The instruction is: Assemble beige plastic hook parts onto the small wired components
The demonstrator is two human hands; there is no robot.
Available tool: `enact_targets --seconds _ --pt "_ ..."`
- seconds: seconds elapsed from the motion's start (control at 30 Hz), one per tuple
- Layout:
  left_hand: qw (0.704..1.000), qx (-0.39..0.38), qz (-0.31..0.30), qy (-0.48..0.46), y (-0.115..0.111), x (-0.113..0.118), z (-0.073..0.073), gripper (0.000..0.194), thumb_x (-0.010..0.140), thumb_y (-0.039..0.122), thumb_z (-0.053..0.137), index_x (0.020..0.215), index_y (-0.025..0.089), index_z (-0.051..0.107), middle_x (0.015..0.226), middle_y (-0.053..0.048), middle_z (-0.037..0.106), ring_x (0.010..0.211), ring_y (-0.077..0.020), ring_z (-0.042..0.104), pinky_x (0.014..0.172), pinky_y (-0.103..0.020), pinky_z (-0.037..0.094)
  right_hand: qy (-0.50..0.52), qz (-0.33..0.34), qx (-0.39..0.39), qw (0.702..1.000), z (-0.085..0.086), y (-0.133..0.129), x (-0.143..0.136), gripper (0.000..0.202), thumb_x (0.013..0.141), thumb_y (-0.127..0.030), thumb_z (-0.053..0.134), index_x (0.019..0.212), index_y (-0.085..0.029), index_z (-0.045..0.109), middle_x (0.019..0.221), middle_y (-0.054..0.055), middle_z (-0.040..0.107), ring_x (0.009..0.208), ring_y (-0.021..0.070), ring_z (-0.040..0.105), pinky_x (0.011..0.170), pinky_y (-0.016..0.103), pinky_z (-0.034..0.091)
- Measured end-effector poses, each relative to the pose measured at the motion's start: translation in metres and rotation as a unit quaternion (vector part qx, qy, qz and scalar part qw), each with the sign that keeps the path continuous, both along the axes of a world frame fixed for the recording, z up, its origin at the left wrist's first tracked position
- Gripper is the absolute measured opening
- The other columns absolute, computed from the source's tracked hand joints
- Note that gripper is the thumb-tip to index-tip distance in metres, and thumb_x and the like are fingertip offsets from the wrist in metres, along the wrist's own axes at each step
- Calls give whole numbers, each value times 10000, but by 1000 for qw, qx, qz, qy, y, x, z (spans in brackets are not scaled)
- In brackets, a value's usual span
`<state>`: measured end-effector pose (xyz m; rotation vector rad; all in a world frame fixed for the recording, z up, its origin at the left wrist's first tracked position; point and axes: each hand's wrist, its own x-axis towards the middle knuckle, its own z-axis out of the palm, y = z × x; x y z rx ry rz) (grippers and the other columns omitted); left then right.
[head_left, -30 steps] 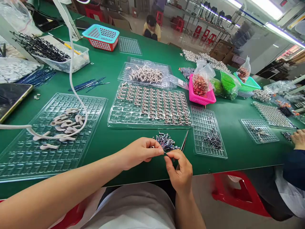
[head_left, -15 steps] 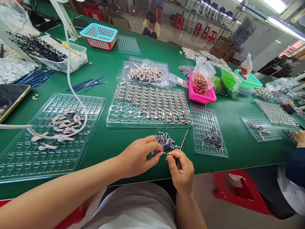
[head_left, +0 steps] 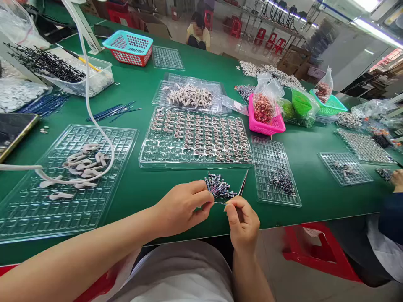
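Observation:
Just in front of a pile of small dark wired parts (head_left: 218, 184), my left hand (head_left: 185, 207) pinches one end of a thin wired piece (head_left: 219, 203). The piece's other end is between the thumb and forefinger of my right hand (head_left: 242, 222). Metal tweezers (head_left: 243, 182) extend up from behind my right fingers, tips pointing away; how they are held is hidden. Beyond the pile lies a clear tray (head_left: 146, 161) with rows of white earphone shells (head_left: 206, 134). Another tray (head_left: 261, 193) at the right holds more dark wired parts (head_left: 282, 181).
A white cable (head_left: 90, 96) loops over the left tray (head_left: 110, 201) of white shells. Farther back are a blue-and-red basket (head_left: 129, 52), a pink basket (head_left: 266, 127) and bags. Another person's hand (head_left: 397, 179) is at the far right edge; a person (head_left: 198, 33) sits in the background.
My two hands have moved slightly apart, and more of the thin piece shows between them. The view has shifted a little.

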<state>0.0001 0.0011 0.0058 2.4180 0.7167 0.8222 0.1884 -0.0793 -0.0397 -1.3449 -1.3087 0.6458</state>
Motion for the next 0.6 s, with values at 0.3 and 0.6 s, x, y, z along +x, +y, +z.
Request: enact_targets --seconds 0.3,0.6 --pt "972 -228 47 -8 6 -1 5 132 912 225 480 861 174 591 744 10 528 638 -128 439 597 -253 346 53 -38 19 998 -2 1 -1 82 925 -198 591 861 -208 641 766 -17 594 670 102 533 595 220 432" --pt "702 -676 23 -223 14 3 9 334 776 302 518 1004 76 613 718 12 412 602 -112 332 531 -245 273 76 -60 31 995 -10 -1 -1 73 891 -188 644 948 -220 674 843 -9 627 662 93 560 571 213 441"
